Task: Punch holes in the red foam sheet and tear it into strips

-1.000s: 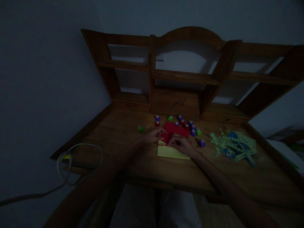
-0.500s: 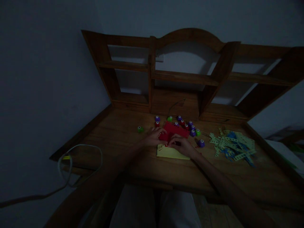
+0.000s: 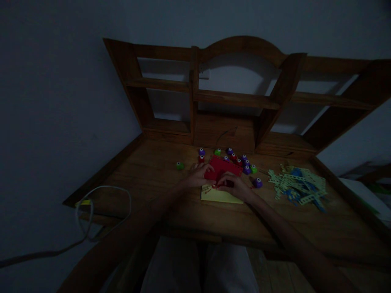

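My left hand (image 3: 198, 176) curls its fingers and thumb around the left side of a red flat panel (image 3: 225, 166) with small notches along its edges. At the panel's near edge the fingers of my right hand (image 3: 236, 186) are pinched together; what sits between them is too small and dark to make out. Under both hands lies a pale yellow flat piece (image 3: 221, 196) on the desk, partly covered by the red panel. Beyond the panel stand several small eye-topped pieces, among them a purple one (image 3: 247, 170), a red one (image 3: 201, 158) and a green one (image 3: 218, 151).
On the right of the wooden desk (image 3: 171, 205) lies a heap of pale yellow and blue cut-out strips (image 3: 301, 185). One green eye piece (image 3: 180, 165) stands apart on the left. A wooden shelf unit (image 3: 236, 97) rises behind. A white cable (image 3: 130, 199) loops over the left edge.
The view has shifted very slightly. Both hands stay at the red panel, with only small finger movements at its near edge.
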`<state>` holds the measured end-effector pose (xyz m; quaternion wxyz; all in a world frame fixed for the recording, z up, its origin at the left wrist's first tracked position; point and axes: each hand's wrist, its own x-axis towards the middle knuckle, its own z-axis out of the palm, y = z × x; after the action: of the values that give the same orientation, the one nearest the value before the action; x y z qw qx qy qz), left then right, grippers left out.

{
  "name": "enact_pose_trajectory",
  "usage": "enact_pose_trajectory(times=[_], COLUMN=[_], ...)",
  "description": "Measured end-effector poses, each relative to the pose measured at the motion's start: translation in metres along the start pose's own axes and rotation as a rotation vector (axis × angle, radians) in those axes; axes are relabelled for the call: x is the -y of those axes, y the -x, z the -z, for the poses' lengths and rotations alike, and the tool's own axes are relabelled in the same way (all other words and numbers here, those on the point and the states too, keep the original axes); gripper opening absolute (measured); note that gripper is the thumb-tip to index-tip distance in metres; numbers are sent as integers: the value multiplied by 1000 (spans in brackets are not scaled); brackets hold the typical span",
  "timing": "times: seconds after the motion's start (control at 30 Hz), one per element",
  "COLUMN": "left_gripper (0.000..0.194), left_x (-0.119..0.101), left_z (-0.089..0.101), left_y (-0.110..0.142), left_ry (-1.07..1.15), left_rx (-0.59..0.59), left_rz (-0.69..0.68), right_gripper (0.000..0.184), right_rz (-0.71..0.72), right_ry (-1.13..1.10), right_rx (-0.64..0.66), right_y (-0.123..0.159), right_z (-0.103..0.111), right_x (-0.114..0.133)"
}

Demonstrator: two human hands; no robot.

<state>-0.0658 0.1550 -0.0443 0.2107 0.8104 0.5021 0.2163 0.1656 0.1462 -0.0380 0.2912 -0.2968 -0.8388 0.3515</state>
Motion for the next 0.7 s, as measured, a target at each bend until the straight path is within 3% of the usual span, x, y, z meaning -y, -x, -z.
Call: enact_pose_trajectory(times=[0.4, 0.7], left_gripper=[51, 51], left_x=[-2, -1], left_z=[1, 2], left_y=[0, 1], left_ry=[-16, -19], left_rx=[3, -1], left_rz=[9, 8], right_gripper=[15, 16], right_rz=[-4, 31], right_ry=[-8, -31], right_rx=[-20, 40], right_y=[4, 11], right_z=[-1, 9], right_x=[-3, 2])
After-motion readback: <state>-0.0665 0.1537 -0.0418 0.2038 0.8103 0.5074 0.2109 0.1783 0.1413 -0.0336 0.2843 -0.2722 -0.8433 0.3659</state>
